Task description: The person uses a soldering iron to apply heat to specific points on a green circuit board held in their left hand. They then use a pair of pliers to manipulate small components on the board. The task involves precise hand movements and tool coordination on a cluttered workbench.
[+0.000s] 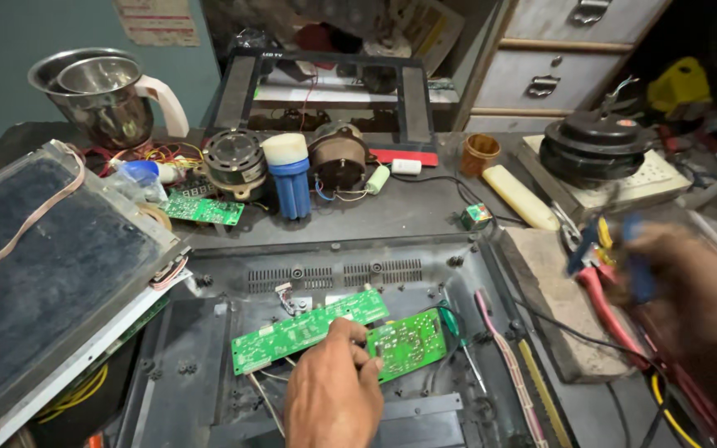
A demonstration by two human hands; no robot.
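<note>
The long rectangular circuit board [310, 328] is bright green, speckled with white print and small silver solder dots. Just right of it, the smaller squarish circuit board [407, 343] is the same green with a dense pattern of pale dots. Under that long board, the moulded plastic back shell [209, 332] is dark grey with rows of black vent slits. Beyond the long board stands a ribbed plastic filter cylinder [291, 186], deep blue with a cream cap. Far right of the board, the pliers [603, 282] have red handles, with blue and yellow handles beside them.
</note>
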